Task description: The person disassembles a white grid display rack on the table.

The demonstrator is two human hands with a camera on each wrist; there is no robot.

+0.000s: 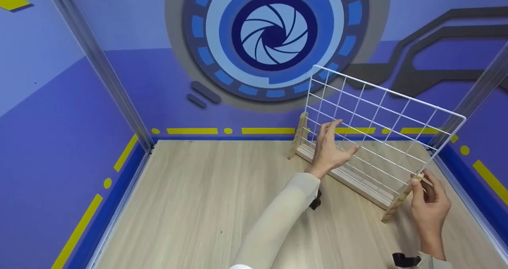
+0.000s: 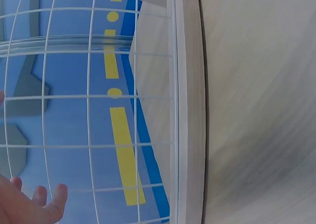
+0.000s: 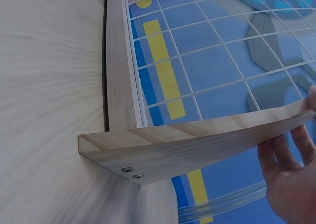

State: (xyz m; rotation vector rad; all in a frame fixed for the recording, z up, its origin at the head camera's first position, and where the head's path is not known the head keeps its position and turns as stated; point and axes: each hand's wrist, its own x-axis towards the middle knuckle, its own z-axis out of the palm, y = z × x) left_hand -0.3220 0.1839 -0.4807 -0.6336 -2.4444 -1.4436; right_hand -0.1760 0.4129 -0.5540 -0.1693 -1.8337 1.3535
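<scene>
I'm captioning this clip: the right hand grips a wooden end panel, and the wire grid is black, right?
Not quite: the wire grid is white, as the head view shows. The right hand does grip a wooden end panel.

No text, label, brand or number can be read. On the back wall (image 1: 139, 82), an aperture emblem (image 1: 274, 35) with curved blades is displayed, ringed by blue blocks (image 1: 197, 26). Along the foot of that wall, yellow dashes (image 1: 192, 131) and dots (image 1: 228, 131) are set in a row; similar marks are borne by the left wall (image 1: 47, 142) and the right wall (image 1: 492, 134).
</scene>
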